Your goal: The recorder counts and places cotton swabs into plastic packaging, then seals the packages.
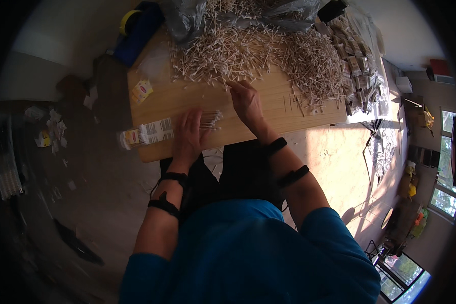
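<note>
My left hand lies with its fingers stretched over a row of cotton swabs near the table's front edge. The swabs' white tips stick out to the right of that hand. Left of it is a flat printed paper sleeve, and beyond this a small pack with a red and yellow label. My right hand is at the near edge of a large loose heap of cotton swabs. Its thumb and forefinger are pinched together on what looks like one cotton swab.
A second, darker heap of swabs sits on the table's right, with several filled packs beyond. Grey plastic bags lie at the back. A yellow label card and a blue holder with yellow tape are at the left.
</note>
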`<state>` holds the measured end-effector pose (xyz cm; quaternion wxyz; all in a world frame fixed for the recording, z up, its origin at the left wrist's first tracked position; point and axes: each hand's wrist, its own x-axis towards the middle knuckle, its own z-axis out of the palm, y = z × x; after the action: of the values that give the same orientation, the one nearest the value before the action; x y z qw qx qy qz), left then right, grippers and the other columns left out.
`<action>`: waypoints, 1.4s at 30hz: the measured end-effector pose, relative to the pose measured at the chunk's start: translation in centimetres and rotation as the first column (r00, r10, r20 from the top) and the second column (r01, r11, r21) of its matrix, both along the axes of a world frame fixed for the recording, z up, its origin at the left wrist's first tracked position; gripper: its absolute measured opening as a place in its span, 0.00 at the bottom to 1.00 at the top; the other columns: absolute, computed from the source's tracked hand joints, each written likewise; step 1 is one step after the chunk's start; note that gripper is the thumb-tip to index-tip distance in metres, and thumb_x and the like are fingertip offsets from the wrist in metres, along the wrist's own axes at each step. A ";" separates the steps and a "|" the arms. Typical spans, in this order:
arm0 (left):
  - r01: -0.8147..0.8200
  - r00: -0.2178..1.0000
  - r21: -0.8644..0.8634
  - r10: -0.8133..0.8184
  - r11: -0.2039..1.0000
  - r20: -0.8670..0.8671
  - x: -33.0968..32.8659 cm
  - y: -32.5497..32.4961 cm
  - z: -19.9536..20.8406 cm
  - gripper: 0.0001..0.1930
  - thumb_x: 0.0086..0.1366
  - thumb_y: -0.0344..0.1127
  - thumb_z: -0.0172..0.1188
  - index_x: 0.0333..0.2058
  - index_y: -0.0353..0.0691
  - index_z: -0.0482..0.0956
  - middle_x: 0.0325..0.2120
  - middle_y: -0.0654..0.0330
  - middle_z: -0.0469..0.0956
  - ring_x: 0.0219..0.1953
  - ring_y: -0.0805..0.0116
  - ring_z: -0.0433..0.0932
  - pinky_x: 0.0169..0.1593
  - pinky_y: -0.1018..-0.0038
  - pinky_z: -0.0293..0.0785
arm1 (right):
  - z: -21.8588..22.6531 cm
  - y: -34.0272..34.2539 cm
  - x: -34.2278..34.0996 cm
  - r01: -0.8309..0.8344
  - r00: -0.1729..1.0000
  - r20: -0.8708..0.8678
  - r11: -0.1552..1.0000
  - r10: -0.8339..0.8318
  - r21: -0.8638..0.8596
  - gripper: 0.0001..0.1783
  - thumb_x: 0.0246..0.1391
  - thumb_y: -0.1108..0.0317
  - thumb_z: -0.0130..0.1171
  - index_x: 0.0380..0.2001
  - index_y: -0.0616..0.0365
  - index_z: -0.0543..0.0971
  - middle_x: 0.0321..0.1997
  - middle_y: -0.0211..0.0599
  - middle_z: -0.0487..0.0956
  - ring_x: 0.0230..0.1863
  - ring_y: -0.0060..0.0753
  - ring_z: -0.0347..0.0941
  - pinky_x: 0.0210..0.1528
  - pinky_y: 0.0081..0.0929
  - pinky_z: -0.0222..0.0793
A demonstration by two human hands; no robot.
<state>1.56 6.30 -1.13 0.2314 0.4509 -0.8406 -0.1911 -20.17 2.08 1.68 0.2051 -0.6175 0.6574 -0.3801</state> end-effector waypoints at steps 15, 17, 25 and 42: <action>-0.182 0.844 0.257 0.285 0.949 -0.454 -2.5 -0.8 0.3 0.26 0.78 0.40 0.35 0.69 0.34 0.51 0.66 0.46 0.58 0.69 0.53 0.59 0.68 0.62 0.56 | -3.7 5.7 8.9 0.280 0.833 0.525 0.951 -0.174 -0.129 0.22 0.61 0.85 0.42 0.58 0.62 0.69 0.68 0.48 0.66 0.69 0.46 0.62 0.69 0.34 0.57; -0.171 0.815 0.278 0.294 0.945 -0.499 -2.2 -1.1 0.1 0.26 0.78 0.40 0.34 0.69 0.35 0.51 0.67 0.47 0.58 0.69 0.53 0.58 0.68 0.62 0.56 | -4.0 5.3 9.0 0.276 0.842 0.510 0.952 -0.174 -0.131 0.22 0.61 0.85 0.42 0.58 0.62 0.70 0.68 0.47 0.66 0.69 0.46 0.63 0.69 0.33 0.57; -0.088 0.802 0.353 0.276 0.931 -0.529 -2.1 -1.6 0.4 0.27 0.78 0.41 0.34 0.69 0.33 0.49 0.68 0.47 0.55 0.70 0.55 0.55 0.70 0.62 0.55 | -3.5 4.7 9.2 0.215 0.868 0.473 0.973 -0.149 -0.088 0.17 0.65 0.82 0.42 0.54 0.63 0.72 0.65 0.48 0.69 0.66 0.45 0.66 0.66 0.32 0.62; -0.170 0.611 0.391 0.408 0.904 -0.678 -0.4 -2.6 -0.1 0.26 0.79 0.42 0.32 0.68 0.32 0.49 0.66 0.47 0.59 0.68 0.55 0.60 0.69 0.63 0.55 | -3.8 4.7 8.7 0.304 0.469 0.874 0.952 -0.125 -0.026 0.15 0.71 0.71 0.43 0.56 0.65 0.70 0.69 0.42 0.64 0.70 0.34 0.58 0.72 0.31 0.52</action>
<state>1.18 3.67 -1.24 0.5150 0.4919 -0.5483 -0.4384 -11.42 6.82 -2.07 0.4004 -0.2719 0.5016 -0.7170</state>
